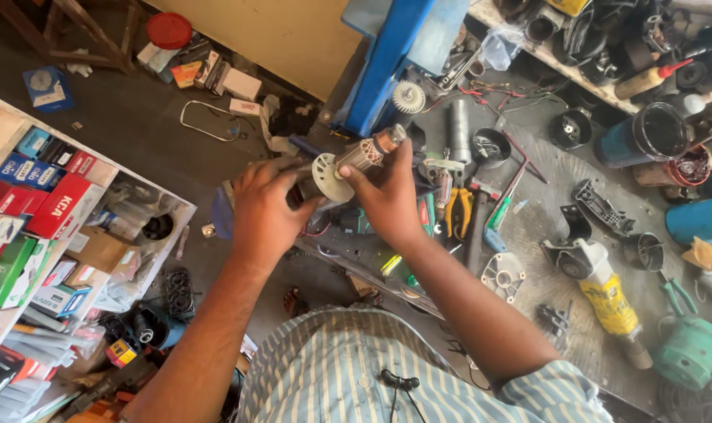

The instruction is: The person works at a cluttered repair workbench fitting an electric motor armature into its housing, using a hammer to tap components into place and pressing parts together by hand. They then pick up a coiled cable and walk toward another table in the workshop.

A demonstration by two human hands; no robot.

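Observation:
I hold a motor armature (362, 157) in the air above the workbench edge; it has copper windings, a metal shaft end and a white plastic fan disc (329, 177). My right hand (387, 196) grips the armature body just behind the fan. My left hand (268, 205) closes around the end on the other side of the fan, which its fingers hide.
The workbench (544, 188) carries pliers (457, 210), a screwdriver (503, 205), a white gear (408, 96), a metal cylinder (459, 129), round housings and a yellow angle grinder (606, 294). A blue stand (383, 63) rises behind. Shelves of boxes (35, 211) stand at left.

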